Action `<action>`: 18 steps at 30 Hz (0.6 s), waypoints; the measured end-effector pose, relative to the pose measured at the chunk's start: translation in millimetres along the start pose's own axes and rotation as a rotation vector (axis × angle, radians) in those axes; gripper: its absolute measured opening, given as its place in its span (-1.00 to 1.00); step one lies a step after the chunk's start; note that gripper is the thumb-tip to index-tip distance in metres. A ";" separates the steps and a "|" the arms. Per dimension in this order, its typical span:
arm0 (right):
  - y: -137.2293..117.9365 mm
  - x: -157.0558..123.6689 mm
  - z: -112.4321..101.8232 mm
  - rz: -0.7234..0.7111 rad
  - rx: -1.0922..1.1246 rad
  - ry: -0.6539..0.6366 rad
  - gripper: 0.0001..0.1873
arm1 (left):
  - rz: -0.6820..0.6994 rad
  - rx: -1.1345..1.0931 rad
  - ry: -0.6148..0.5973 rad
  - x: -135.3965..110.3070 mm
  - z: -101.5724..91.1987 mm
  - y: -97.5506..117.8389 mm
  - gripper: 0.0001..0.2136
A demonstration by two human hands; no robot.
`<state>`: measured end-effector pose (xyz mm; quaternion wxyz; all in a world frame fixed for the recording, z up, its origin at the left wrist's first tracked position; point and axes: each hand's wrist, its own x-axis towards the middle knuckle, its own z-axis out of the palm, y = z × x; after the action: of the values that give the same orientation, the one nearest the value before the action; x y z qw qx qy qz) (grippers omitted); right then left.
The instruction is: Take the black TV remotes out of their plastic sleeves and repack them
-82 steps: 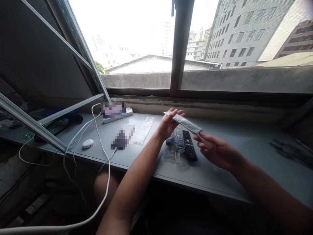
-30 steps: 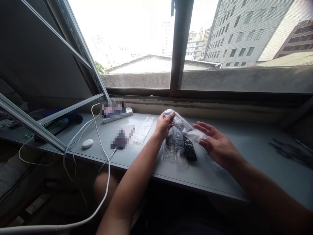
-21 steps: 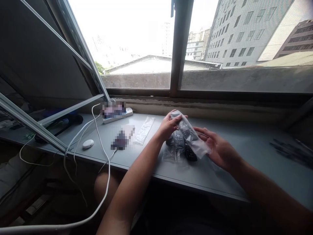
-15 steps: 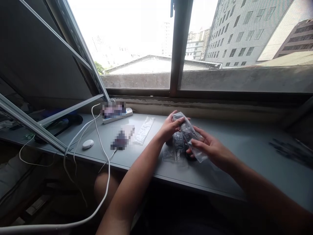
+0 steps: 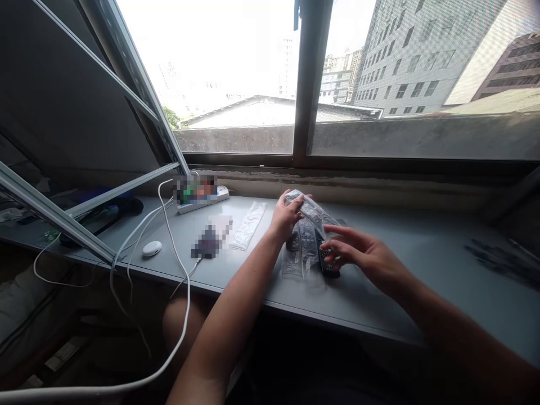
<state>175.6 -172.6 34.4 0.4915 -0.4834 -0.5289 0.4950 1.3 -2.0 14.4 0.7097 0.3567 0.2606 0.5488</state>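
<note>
My left hand (image 5: pixel 287 215) is closed on the upper end of a clear plastic bag (image 5: pixel 314 209), thumb on top. The bag slants down to the right above the desk. My right hand (image 5: pixel 358 250) has its fingers apart, the index fingertip close to the bag's edge; whether it touches cannot be made out. Under these fingers lies a black remote control (image 5: pixel 329 264) with small buttons, partly covered by the hand and the bag. Left of it, more dark remotes in clear plastic wrapping (image 5: pixel 301 259) rest side by side on the desk.
A flat clear plastic bag (image 5: pixel 250 226) lies on the grey desk (image 5: pixel 405 304). Further left are a blurred-out phone-like item, a white round puck (image 5: pixel 152 248), a power strip (image 5: pixel 202 201) and a looping white cable (image 5: pixel 188 292). A metal frame (image 5: pixel 139 95) slants at the left.
My right hand has let go of the bag's lower end, its fingers now spread. My left hand has moved slightly left with the bag, uncovering more of the black remote.
</note>
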 end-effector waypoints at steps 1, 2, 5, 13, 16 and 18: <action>0.5 0.2 0.0 -0.012 -0.005 0.003 -0.42 | 0.013 -0.013 0.019 1.6 -1.0 0.0 -0.28; 0.7 0.3 0.1 -0.023 -0.008 0.003 -0.48 | 0.028 -0.025 0.041 3.3 -2.1 0.1 -0.31; 0.7 -0.6 1.2 -0.046 -0.015 0.003 -0.58 | 0.073 -0.065 0.113 8.2 -6.4 1.0 -0.40; -1.9 -0.8 -6.3 -0.175 0.156 0.236 -0.76 | 0.150 -0.112 0.223 9.6 -10.9 7.3 -0.61; -0.1 3.7 -9.4 -0.160 0.177 0.347 -0.74 | 0.098 -0.063 0.088 3.7 -4.5 7.5 -0.63; 2.8 6.8 -9.2 -0.113 0.151 0.367 -0.67 | 0.049 -0.034 -0.036 -1.4 0.4 5.7 -0.54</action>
<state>184.5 -165.2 32.2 0.6414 -0.4970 -0.4180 0.4085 -2.2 -2.6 19.1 0.7066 0.3607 0.2295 0.5639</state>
